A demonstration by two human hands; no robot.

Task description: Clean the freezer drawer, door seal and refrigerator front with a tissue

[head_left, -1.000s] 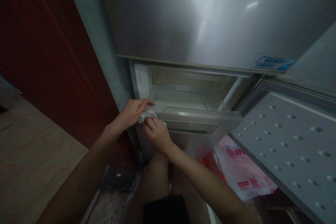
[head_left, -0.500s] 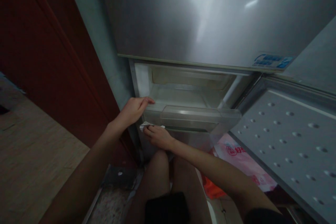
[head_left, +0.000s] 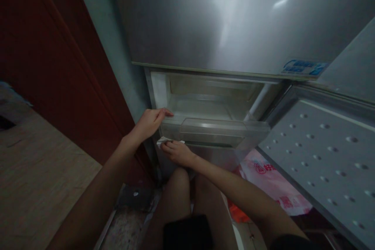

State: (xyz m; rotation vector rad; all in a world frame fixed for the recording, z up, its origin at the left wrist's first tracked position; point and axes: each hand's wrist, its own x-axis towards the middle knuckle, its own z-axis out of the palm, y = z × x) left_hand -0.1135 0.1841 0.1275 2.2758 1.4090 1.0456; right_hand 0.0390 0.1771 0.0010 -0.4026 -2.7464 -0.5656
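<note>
A clear plastic freezer drawer [head_left: 212, 125] is pulled partly out of the lower compartment of a fridge. At its upper left corner, my left hand [head_left: 151, 122] holds the rim, fingers hooked over the top edge. My right hand [head_left: 177, 152] is closed on a crumpled white tissue [head_left: 164, 140], pressed to the left part of the drawer front, just below the left hand. The tissue is partly hidden under the fingers. Behind the drawer front, the pale inside of the compartment [head_left: 202, 103] shows.
The lower fridge door [head_left: 319, 156] stands swung out to the right. Above is the silver upper door [head_left: 187, 19]. A pink printed bag [head_left: 272, 179] and something orange [head_left: 238, 211] lie below the open door. A red-brown door [head_left: 58, 66] is at left, and a dark phone-like object [head_left: 187, 234] on my lap.
Both hands keep almost the same place on the drawer. The camera view has shifted very slightly.
</note>
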